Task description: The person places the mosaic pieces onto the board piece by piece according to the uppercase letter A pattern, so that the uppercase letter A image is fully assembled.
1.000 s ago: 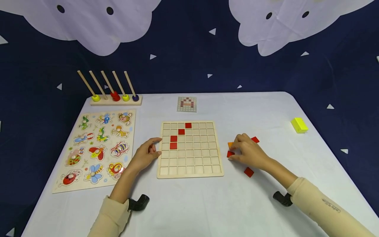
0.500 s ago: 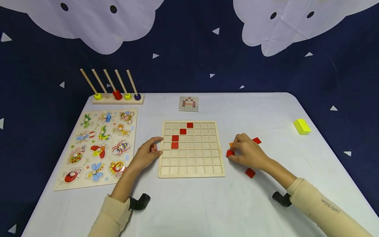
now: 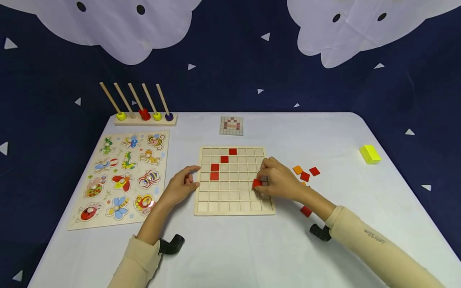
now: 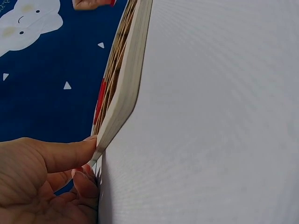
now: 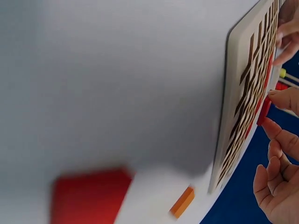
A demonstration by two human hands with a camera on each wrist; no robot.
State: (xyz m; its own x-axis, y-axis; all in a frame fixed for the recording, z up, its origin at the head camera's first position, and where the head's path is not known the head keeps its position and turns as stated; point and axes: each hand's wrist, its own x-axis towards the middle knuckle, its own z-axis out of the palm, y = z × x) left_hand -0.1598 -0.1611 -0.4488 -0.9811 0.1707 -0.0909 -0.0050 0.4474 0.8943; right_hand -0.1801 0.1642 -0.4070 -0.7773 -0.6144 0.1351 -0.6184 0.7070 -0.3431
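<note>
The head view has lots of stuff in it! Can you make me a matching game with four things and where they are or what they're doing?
Column one:
1. right hand
2. yellow block
3. left hand
4. small pattern card

Column two:
A. touches the left edge of the wooden grid board
B. lies on the table beyond the board's far edge
C. pinches a red tile over the board
D. sits near the table's right edge

Right pairs: 1-C, 2-D, 3-A, 4-B
</note>
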